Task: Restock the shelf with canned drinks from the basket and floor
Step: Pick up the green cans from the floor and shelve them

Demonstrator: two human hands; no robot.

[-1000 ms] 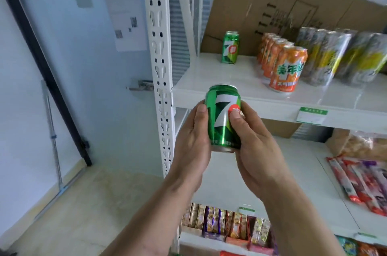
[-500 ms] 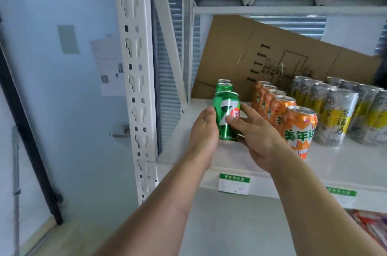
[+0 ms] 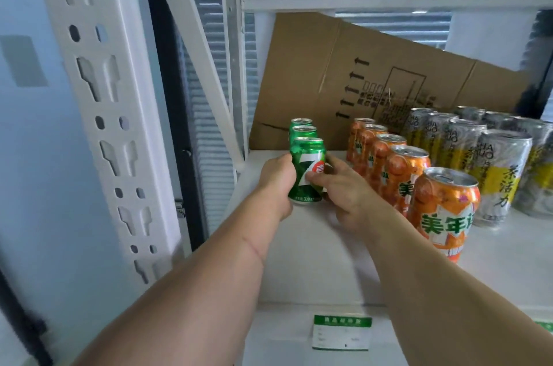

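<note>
Placing step: both hands, left [image 3: 276, 178] & right [image 3: 344, 189], fingers wrapped round the green can [image 3: 306, 171], set it on the shelf [image 3: 299, 261] in front of 2 others; next, prob. let go w/o tipping the row.

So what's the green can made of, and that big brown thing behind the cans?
The green can held in both hands looks like thin metal, probably aluminium: its glossy printed side catches the light and its top rim is silvery. The brown sheet looks like corrugated cardboard: dull, with fold creases and printed arrows.
</note>
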